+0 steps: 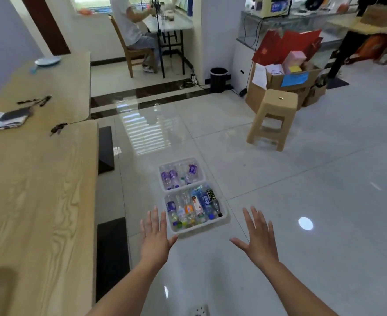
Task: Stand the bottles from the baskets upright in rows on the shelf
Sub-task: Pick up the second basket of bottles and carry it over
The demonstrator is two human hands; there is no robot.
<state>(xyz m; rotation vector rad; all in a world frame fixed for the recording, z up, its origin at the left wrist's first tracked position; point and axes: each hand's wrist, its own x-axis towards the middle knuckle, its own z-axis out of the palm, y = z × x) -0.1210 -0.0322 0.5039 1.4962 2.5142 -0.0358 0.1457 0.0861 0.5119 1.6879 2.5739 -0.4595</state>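
Note:
Two white plastic baskets stand end to end on the tiled floor. The near basket (225,215) holds several bottles lying down, among them a blue-labelled one (205,201) and an orange-labelled one (189,209). The far basket (201,173) holds purple-labelled bottles (169,176). My left hand (155,234) is stretched out flat, fingers straight, just left of the near basket's front corner. My right hand (257,236) is spread flat to the right of that basket, apart from it. Both hands hold nothing. No shelf is in view.
A long wooden table (35,179) runs along the left with a phone and cloth on it. A beige plastic stool (273,118) and open cardboard boxes (286,83) stand at the back right. A person sits on a chair at a far desk. A black bin (218,79) stands by the wall.

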